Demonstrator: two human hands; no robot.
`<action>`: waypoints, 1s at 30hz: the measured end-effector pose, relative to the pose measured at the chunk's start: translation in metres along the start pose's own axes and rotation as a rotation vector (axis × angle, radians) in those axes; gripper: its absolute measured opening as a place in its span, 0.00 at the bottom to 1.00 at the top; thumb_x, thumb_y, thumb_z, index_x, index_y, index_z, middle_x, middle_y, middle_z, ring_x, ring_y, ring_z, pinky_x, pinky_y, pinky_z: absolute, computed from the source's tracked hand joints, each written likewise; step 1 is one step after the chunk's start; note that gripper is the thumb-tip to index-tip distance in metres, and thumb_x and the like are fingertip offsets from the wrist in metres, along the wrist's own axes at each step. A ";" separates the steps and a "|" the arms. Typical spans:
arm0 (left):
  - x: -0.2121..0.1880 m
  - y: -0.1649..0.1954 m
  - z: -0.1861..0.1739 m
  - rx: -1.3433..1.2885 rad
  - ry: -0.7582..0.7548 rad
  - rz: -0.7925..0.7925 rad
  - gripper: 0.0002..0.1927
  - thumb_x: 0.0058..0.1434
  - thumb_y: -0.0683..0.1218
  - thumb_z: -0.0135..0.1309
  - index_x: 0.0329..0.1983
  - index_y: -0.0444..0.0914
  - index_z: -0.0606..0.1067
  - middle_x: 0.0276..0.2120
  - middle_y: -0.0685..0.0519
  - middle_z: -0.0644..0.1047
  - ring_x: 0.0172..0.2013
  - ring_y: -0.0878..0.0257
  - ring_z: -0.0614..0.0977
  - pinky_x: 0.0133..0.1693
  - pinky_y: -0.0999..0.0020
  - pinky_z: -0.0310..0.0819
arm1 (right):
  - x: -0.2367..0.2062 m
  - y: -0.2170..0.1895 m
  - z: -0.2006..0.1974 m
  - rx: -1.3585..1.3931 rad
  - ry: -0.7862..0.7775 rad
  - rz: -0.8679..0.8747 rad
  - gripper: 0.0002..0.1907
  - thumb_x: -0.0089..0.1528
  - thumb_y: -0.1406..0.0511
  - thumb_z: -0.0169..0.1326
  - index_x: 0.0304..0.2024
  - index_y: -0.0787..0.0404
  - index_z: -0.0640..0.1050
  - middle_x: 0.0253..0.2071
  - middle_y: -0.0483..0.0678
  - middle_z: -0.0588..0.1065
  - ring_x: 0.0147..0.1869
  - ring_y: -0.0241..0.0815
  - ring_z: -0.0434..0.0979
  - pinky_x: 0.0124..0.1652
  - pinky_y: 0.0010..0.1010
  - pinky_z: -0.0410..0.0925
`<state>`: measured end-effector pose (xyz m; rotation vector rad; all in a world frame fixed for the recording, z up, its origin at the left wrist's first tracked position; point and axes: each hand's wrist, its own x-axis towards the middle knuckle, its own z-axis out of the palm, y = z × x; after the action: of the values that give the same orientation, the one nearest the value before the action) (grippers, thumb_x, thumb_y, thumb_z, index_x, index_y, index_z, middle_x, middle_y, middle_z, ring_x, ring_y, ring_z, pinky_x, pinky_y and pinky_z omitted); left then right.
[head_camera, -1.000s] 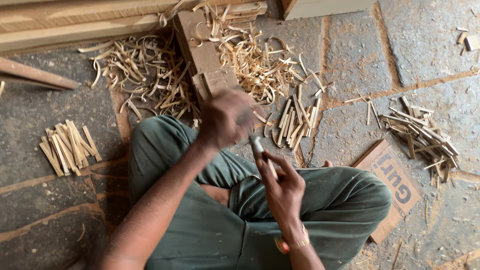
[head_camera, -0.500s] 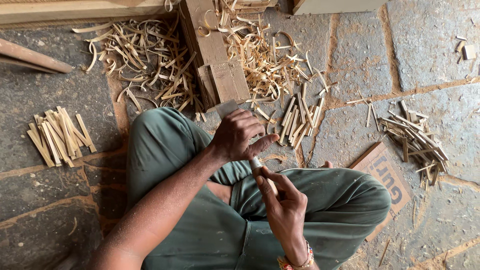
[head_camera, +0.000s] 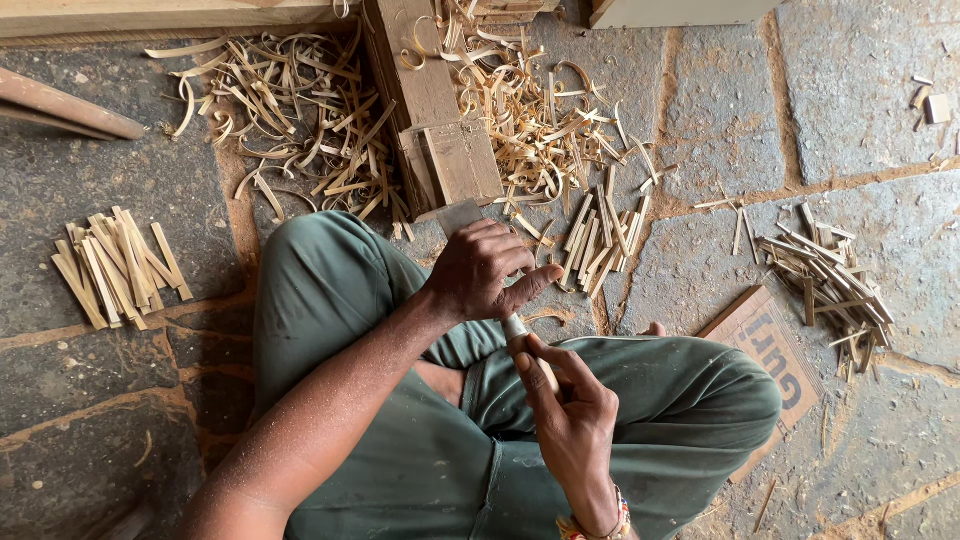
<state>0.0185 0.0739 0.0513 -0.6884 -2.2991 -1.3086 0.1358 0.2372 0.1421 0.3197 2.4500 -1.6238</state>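
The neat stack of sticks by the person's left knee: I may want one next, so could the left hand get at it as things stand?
Probably not at once: the left hand is closed around a blade, though bare floor lies around the stack.

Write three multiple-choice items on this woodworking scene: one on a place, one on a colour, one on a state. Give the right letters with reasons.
1. Where does the separate bundle of wooden sticks lie?
A. On the stone floor at the picture's left edge
B. On the person's lap
C. On top of the wooden block

2. What colour are the person's trousers?
A. Red
B. Green
C. White

3. How does the left hand stand?
A. Open and flat on the floor
B. Closed in a grip around a flat blade
C. Resting empty on the knee

Answers:
1 A: the bundle sits on bare stone, apart from the shavings.
2 B: the cloth over both folded legs is green.
3 B: its fingers curl round the blade, meeting the thin stick held by the right hand.
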 end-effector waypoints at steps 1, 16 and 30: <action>0.001 0.001 0.000 -0.004 0.011 0.010 0.25 0.69 0.59 0.56 0.23 0.37 0.79 0.23 0.50 0.78 0.27 0.56 0.81 0.37 0.58 0.76 | 0.000 0.000 -0.001 0.011 -0.002 0.004 0.14 0.62 0.67 0.61 0.50 0.66 0.83 0.19 0.38 0.72 0.23 0.24 0.62 0.21 0.21 0.53; 0.012 -0.054 -0.025 0.233 0.165 -0.311 0.10 0.68 0.50 0.57 0.35 0.41 0.82 0.31 0.51 0.84 0.30 0.58 0.82 0.47 0.57 0.76 | 0.001 -0.001 0.000 -0.014 0.001 0.022 0.15 0.63 0.64 0.62 0.50 0.64 0.84 0.18 0.39 0.72 0.23 0.25 0.62 0.22 0.23 0.54; 0.013 -0.081 -0.064 0.406 0.034 -0.585 0.04 0.57 0.44 0.64 0.33 0.38 0.82 0.48 0.52 0.83 0.49 0.54 0.79 0.51 0.58 0.72 | -0.003 -0.003 -0.002 0.011 -0.005 0.016 0.14 0.63 0.65 0.62 0.50 0.65 0.83 0.19 0.38 0.71 0.24 0.25 0.62 0.22 0.23 0.53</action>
<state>-0.0332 -0.0148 0.0351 0.1540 -2.7265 -0.9876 0.1376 0.2374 0.1462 0.3356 2.4297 -1.6297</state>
